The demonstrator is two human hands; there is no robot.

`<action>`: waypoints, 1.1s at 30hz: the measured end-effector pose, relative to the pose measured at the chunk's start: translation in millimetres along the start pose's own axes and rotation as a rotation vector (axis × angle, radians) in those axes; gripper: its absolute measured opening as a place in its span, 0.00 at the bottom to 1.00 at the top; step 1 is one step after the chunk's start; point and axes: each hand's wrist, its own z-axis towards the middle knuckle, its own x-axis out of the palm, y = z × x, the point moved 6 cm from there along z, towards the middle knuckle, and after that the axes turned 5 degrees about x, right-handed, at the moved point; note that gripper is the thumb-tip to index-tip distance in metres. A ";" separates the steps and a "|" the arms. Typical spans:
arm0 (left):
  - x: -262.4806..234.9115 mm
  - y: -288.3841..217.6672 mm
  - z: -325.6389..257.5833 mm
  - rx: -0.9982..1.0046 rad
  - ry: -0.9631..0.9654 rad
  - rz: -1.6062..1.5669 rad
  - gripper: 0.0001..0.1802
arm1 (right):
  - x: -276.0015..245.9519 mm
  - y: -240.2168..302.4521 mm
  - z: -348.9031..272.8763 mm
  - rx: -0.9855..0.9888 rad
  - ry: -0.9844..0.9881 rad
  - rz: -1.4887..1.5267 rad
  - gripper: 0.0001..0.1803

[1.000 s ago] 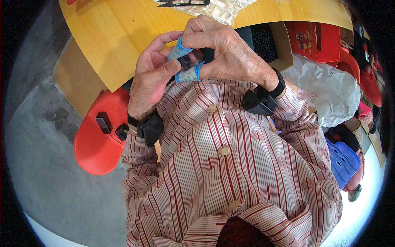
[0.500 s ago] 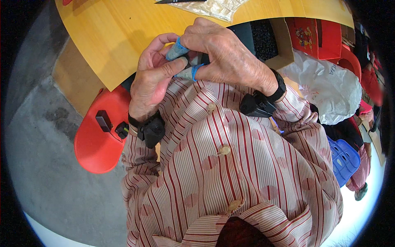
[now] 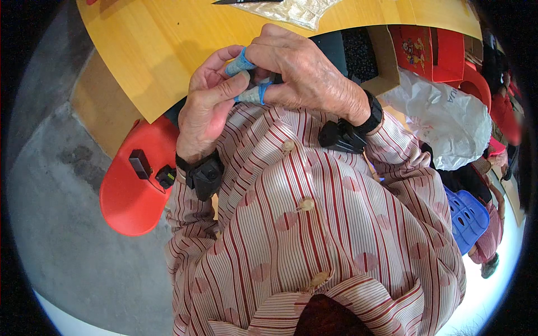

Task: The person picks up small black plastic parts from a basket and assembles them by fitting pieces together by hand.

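Right now your two hands meet in the upper centre of the frame, just off the table's near edge. Your left hand (image 3: 208, 98) has its thumb bent toward the fingertips of your right hand (image 3: 305, 70), whose index finger and thumb wear blue-edged finger wraps (image 3: 238, 63) — one each, pointing left. Whatever sits between the fingertips is mostly hidden, so you cannot tell if either grip is clamped on something or apart.

Above them, at the top edge, a dark blade (image 3: 246, 1) lies by a crinkled clear plastic sheet (image 3: 300, 12) on the yellow table (image 3: 145, 50). A red seat (image 3: 129, 196) bearing a small black box (image 3: 140, 163) is at left — and at right, a white plastic bag (image 3: 445, 123) sits below a red box (image 3: 412, 53).
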 end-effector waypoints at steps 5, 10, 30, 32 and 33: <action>9.1 -5.0 1.2 0.007 -0.050 -0.014 0.25 | 2.8 -1.0 3.5 0.044 0.014 -0.011 0.14; 4.4 -4.0 1.4 0.008 -0.067 -0.029 0.24 | 3.4 -0.9 4.2 0.021 0.007 -0.032 0.14; 33.0 -28.9 -19.3 0.460 -0.018 0.839 0.40 | -5.5 -7.9 -0.7 0.155 -0.064 0.057 0.15; 32.3 -28.9 -19.9 0.490 -0.034 0.779 0.38 | -5.6 -7.5 -1.2 0.145 -0.063 0.080 0.15; 33.8 -30.8 -19.9 0.541 -0.011 0.806 0.37 | -5.5 -7.8 -1.8 0.146 -0.064 0.079 0.15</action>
